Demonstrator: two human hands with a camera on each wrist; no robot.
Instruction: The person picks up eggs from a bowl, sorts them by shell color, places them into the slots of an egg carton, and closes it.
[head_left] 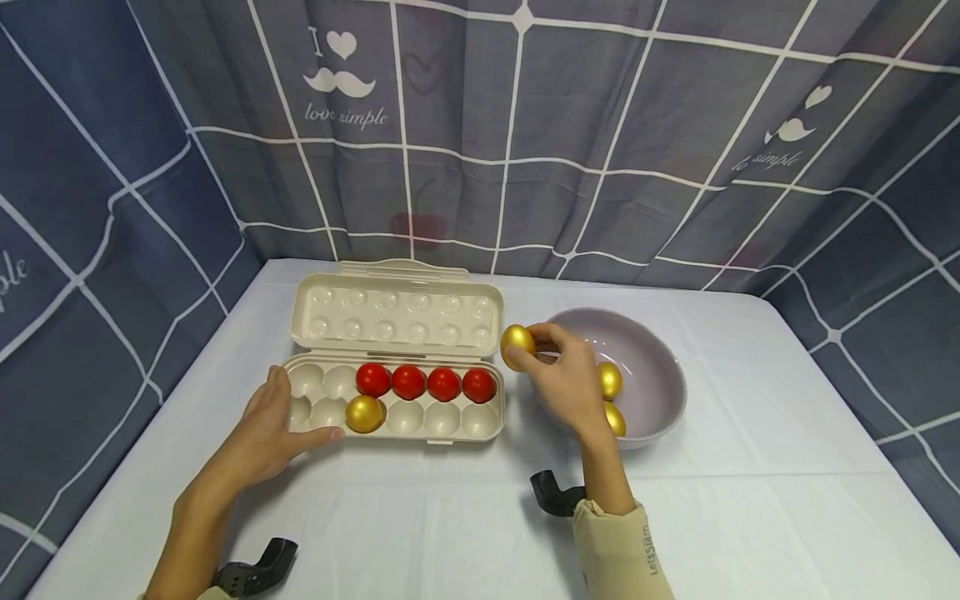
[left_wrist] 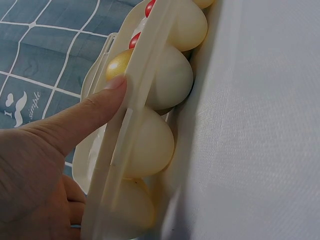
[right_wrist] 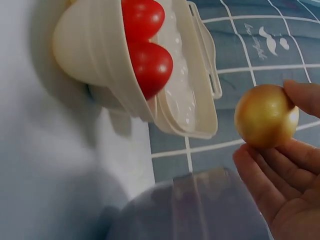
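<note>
A cream plastic egg carton (head_left: 405, 419) lies with its lid folded back. Several red eggs (head_left: 408, 382) fill the right part of its back row; one gold egg (head_left: 364, 414) sits in the front row. At the carton's left end, my left hand (head_left: 258, 429) grips the corner, the thumb (left_wrist: 100, 102) along the front rim. My right hand (head_left: 566, 379) pinches another gold egg (right_wrist: 266, 116) between thumb and fingertips, raised between the carton and the mauve bowl (head_left: 656, 383). Inside the bowl, two gold eggs (head_left: 610, 381) show beside the right wrist, which hides part of the bowl.
A white cloth covers the table (head_left: 750, 467). Behind and at both sides hangs a grey-blue checked curtain (head_left: 562, 108). Black wrist mounts (head_left: 555, 493) stick out from both wrists over the near part of the table.
</note>
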